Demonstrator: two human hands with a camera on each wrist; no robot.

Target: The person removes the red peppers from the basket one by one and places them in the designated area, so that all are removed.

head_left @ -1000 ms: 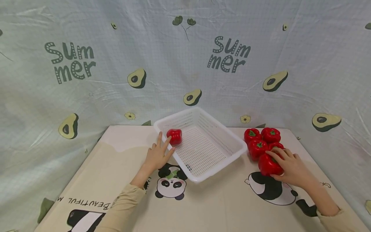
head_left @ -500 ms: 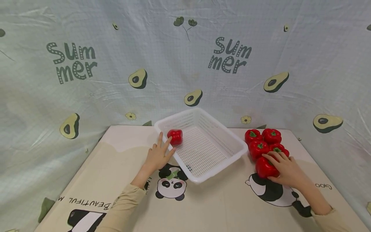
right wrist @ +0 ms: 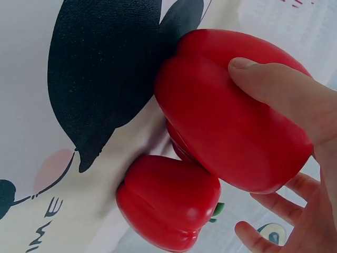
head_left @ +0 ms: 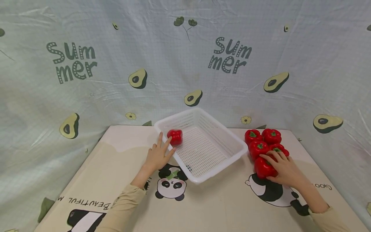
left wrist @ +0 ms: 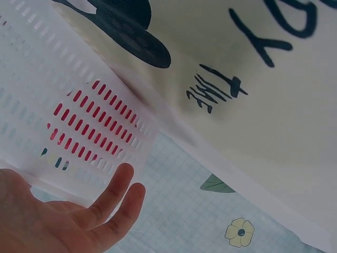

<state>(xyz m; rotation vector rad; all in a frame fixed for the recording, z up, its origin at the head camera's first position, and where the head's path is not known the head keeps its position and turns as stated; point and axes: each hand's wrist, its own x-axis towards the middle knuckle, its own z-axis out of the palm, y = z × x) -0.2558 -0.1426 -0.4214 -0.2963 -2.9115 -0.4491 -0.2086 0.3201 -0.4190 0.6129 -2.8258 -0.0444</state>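
Note:
My left hand (head_left: 156, 156) rests on the left rim of a white plastic basket (head_left: 210, 175), fingers spread. One red bell pepper (head_left: 175, 137) lies inside the basket beside those fingertips; red shows through the slots of the basket wall (left wrist: 31, 100) in the left wrist view. At the right, my right hand (head_left: 285, 169) grips the nearest red bell pepper (head_left: 262, 167), thumb on its near side and fingers over its top. In the right wrist view the thumb presses the held pepper (right wrist: 226, 116), and another pepper (right wrist: 168, 203) sits close by.
Several more red bell peppers (head_left: 258, 148) with green stems cluster behind the held one, right of the basket. The table cover (head_left: 203, 206) has printed pandas and lettering. A curtain (head_left: 162, 58) with printed avocados hangs behind the table.
My right hand has shifted a little left with the pepper in its grip, uncovering more of the pepper behind it. The left hand and basket have stayed in place.

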